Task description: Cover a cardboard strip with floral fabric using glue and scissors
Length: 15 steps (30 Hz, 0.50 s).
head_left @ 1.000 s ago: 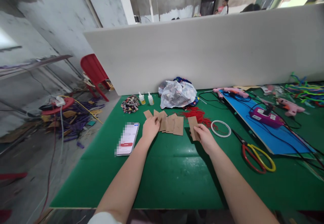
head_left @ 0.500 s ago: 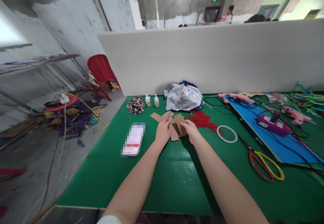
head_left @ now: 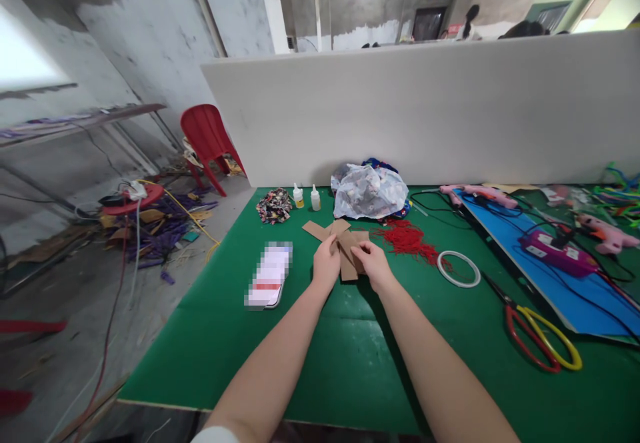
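Note:
Several flat brown cardboard strips point(head_left: 349, 266) lie crossed over one another on the green table point(head_left: 300, 356). My left hand point(head_left: 326, 261) has its fingers closed on the left part of these strips; the fingertips are partly hidden. My right hand point(head_left: 373, 263) pinches a strip at the right side of the pile between thumb and fingers. One strip points out to the upper left, beyond my left hand. A bundle of red strings point(head_left: 410, 239) lies just right of my right hand, and a white ring point(head_left: 459, 269) is farther right.
A phone point(head_left: 270, 276) lies left of my arms. Behind are two small bottles point(head_left: 315, 198), a patterned cloth bundle point(head_left: 274, 206) and pale crumpled fabric point(head_left: 370, 189). Scissors point(head_left: 537, 329), a blue board point(head_left: 500, 243), a purple power strip point(head_left: 557, 253) and pink glue guns point(head_left: 605, 233) occupy the right. A white partition point(head_left: 400, 116) stands behind.
The strip at my right hand, tilted up before, now lies flatter across the pile. My right fingers have moved slightly inward. The whole view has shifted a little.

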Each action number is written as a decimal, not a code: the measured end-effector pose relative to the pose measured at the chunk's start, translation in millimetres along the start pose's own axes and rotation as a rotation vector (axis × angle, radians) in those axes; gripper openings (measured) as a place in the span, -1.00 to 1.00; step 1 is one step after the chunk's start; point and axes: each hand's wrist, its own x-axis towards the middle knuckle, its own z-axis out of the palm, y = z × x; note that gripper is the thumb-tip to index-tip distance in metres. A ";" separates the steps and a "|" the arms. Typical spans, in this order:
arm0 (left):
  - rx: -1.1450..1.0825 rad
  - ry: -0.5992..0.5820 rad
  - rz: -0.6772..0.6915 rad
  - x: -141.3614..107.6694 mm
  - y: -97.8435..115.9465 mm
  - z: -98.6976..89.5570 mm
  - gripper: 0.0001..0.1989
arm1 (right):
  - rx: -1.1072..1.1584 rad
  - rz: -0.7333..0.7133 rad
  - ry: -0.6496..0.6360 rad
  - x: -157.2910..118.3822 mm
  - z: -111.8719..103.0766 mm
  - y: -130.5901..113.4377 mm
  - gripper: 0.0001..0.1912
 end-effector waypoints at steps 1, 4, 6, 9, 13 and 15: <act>-0.008 0.014 0.007 0.0 0.1 -1.4 -0.60 | 0.012 -0.011 0.032 1.9 -3.4 -0.4 -0.74; -0.005 0.071 0.023 3.7 -2.2 -9.8 -0.54 | 0.076 -0.052 0.152 8.9 -16.9 -3.9 -0.69; 0.021 0.100 0.035 7.7 -5.4 -15.5 -0.51 | 0.124 -0.071 0.199 12.1 -23.3 -7.2 -0.67; 0.079 0.083 0.090 10.9 -9.2 -17.9 -0.48 | 0.157 -0.055 0.158 11.3 -22.2 -10.1 -0.64; 0.149 -0.002 0.183 8.4 -9.3 -10.9 -0.58 | 0.141 -0.006 0.038 5.0 -11.4 -10.1 -0.65; 0.165 -0.039 0.212 6.5 -8.7 -7.8 -0.60 | 0.148 0.011 0.029 2.6 -9.7 -11.4 -0.65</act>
